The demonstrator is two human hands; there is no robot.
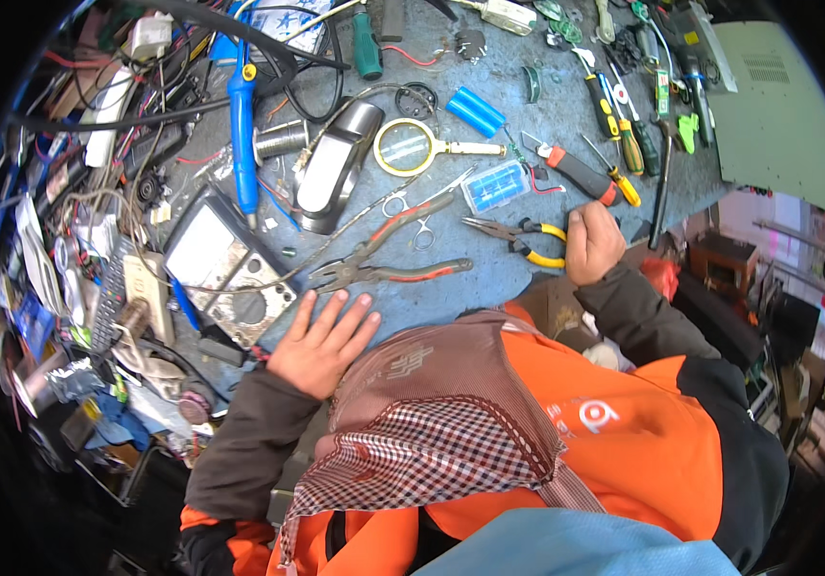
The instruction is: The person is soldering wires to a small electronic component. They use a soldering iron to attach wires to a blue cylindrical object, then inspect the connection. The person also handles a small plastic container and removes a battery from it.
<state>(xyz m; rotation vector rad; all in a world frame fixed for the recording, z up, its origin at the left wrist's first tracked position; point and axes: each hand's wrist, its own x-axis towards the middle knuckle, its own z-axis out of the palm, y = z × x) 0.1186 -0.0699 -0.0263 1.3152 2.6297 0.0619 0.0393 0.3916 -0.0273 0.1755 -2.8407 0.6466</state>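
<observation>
My left hand (326,341) lies flat at the near edge of the bench with its fingers spread. Just beyond its fingertips are combination pliers (360,267) with worn grey-red handles, their jaws pointing left and handles apart. On the right, my right hand (593,242) is curled closed at the handle ends of yellow-and-black needle-nose pliers (523,238); the handle tips are hidden by it. Beyond this hand lie red-and-grey cutters (581,175) and a short yellow screwdriver (621,182). A clear case with blue cells (496,186) sits left of the cutters.
A magnifying glass (406,147), blue battery pack (476,112), silver-and-black curved casing (338,168), blue soldering iron (242,134) and multimeter (230,264) cover the bench's middle and left. Several screwdrivers (631,149) lie far right. Tangled cables and parts crowd the left edge.
</observation>
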